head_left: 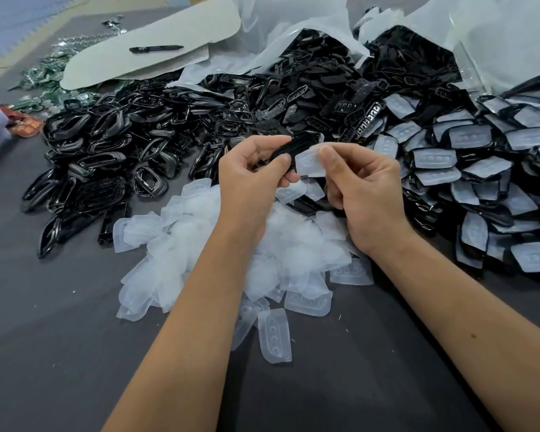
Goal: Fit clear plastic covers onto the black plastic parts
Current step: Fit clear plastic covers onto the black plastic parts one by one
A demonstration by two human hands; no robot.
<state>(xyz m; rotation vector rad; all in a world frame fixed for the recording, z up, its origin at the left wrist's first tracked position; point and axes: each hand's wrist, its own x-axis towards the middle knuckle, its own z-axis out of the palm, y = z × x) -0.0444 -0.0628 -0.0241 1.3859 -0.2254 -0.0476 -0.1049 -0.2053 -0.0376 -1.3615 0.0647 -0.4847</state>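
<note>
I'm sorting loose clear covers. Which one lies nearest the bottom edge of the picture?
The clear cover lying alone and lengthwise on the dark table, its row of round dimples showing, just below the heap of covers.

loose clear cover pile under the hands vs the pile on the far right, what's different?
The near pile of clear covers holds bare covers, translucent white, heaped loosely. The right pile holds covers each seated on a black part, so dark rims show, and they lie flatter and overlapping. Both rest on the dark table.
</note>
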